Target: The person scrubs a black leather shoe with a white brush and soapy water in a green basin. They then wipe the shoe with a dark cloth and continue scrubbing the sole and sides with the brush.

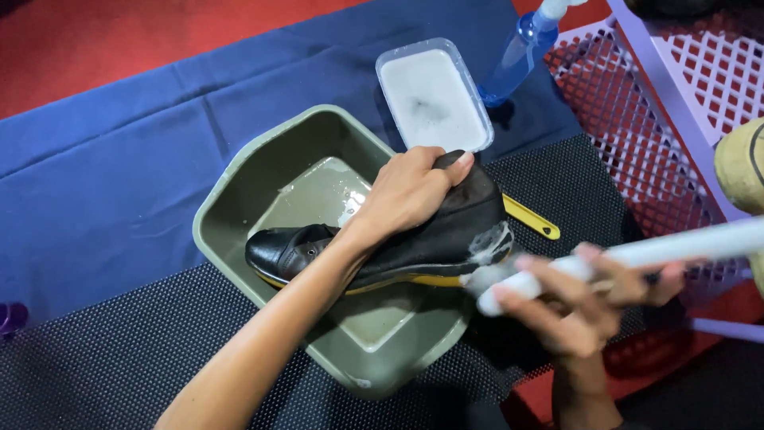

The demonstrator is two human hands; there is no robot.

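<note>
Over a green basin (239, 179) on dark matting, the left hand (406, 195) clasps a black shoe (430, 235) while the right hand (577, 306) grips a white brush (637, 255).

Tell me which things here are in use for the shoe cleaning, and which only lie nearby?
In use:
- black shoe, held by the left hand
- white brush, blurred, in the right hand
- green basin under the shoe
- tub of foamy white liquid, probably

Lying nearby:
- blue spray bottle
- yellow handle
- lilac rack
</note>
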